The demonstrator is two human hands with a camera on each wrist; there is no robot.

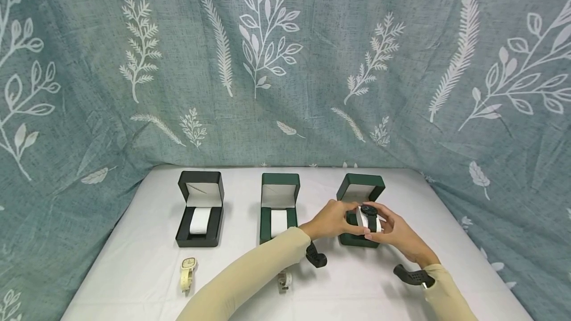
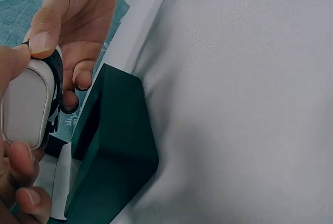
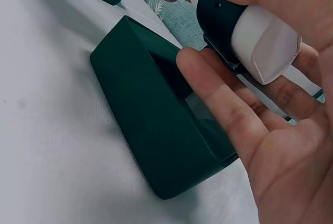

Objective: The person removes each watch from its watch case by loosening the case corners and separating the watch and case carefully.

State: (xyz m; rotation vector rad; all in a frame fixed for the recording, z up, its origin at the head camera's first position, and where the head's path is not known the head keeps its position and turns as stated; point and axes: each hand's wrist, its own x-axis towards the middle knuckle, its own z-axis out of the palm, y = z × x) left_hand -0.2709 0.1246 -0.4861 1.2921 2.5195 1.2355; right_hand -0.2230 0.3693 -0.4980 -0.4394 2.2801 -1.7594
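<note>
Left of the fingers: black box (image 1: 199,209) and middle green box (image 1: 279,207) open with bare white cushions; cream watch (image 1: 187,272) loose on the bench (image 1: 134,271). Left hand (image 1: 330,219) and right hand (image 1: 392,232) both pinch the white cushion (image 1: 373,223) wearing the black watch (image 1: 368,210), just above the right green box (image 1: 359,197). Judged: one watch mounted but not seated; two boxes unfilled.
</note>
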